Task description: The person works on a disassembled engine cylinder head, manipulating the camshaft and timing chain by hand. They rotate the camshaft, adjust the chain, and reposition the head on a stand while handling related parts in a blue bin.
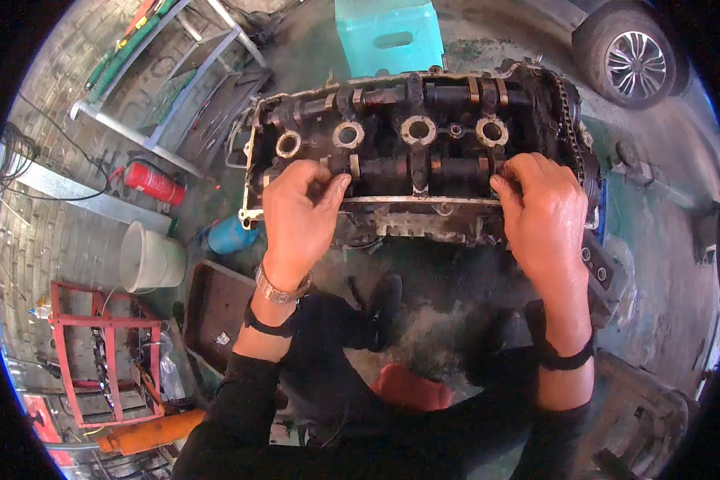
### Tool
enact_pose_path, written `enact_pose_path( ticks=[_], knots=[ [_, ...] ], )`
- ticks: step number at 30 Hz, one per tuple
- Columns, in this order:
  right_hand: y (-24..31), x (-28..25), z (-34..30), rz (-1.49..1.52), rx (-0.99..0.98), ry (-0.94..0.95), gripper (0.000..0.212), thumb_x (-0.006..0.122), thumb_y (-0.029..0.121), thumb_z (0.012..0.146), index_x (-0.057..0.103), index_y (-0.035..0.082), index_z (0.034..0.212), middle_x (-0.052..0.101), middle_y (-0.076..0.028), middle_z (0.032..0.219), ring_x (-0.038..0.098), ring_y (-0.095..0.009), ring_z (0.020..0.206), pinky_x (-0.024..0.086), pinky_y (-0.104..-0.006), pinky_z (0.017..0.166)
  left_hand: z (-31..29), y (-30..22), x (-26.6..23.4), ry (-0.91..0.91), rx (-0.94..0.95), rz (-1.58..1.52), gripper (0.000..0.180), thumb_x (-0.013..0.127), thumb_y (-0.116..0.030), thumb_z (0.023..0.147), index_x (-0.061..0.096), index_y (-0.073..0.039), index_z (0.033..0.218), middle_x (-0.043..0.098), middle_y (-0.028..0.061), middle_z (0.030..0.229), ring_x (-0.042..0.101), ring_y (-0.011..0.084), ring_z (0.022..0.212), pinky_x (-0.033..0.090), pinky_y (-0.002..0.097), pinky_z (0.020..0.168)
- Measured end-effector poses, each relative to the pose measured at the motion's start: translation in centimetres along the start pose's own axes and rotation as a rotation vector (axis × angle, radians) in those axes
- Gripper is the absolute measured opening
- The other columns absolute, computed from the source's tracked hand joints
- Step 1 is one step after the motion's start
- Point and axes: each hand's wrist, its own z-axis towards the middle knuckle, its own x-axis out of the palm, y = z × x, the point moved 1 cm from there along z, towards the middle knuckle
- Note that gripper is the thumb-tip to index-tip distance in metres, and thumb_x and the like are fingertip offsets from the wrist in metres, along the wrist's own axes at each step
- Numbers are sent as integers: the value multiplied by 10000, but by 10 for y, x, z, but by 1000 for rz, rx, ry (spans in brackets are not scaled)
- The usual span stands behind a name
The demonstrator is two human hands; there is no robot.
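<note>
Engine top, one (420, 164), dark and oily, lying level ahead of the person above the floor, open side up; its support is hidden. Hands, two: left hand (300, 210) and right hand (546, 206), both at the near long side, fingers curled and thumbs drawn close to the forefingers, so little gap shows; the left is by the near shaft (388, 169) left of centre, the right by its right end; whether either has a firm hold cannot be told, as the fingertips are partly hidden. Risks, as judged: oily fingers could slip on the smooth metal; uneven lifting by the two sides could tilt or jam the shaft; a tug at the right could drag on the chain (571, 132); grit or a loose bit could fall into an open hole. Count: long shafts, two; large pale rings (406, 130), four, in a row between the shafts; chain, one, at the right end; watch (278, 286), one; dark wristbands (566, 357), two; teal stool (360, 40), one; car wheel (634, 60), one; red extinguisher (154, 182), one; pale bucket (148, 258), one; brown tray (214, 300), one
</note>
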Motion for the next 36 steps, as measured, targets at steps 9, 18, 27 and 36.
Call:
enact_pose_path(
  ticks=[9,18,27,36],
  knots=[
    [0,1,0,-24,-26,-37,166,749,143,776,606,64,805,619,-114,777,615,-353,754,480,-460,690,-1,-1,2,-15,121,-43,178,785,-11,786,645,11,895,612,102,721,571,190,608,474,319,592],
    [0,2,0,-11,-45,-57,177,749,154,772,597,64,784,629,-117,775,623,-346,758,480,-459,692,0,13,4,-3,-100,-101,198,799,-64,811,639,48,780,609,88,651,525,111,584,446,274,563],
    [0,1,0,-8,-41,-40,165,734,146,793,593,60,795,626,-118,780,611,-356,756,469,-456,687,-2,1,0,5,-32,-9,131,767,-31,818,680,37,889,649,90,713,553,121,587,463,281,568],
    [1,1,1,-16,-41,-48,182,738,164,784,585,65,771,621,-121,763,622,-355,758,478,-469,695,1,4,1,-19,-74,-20,147,786,-44,814,661,26,849,609,60,657,513,108,568,436,273,545]
  ],
)
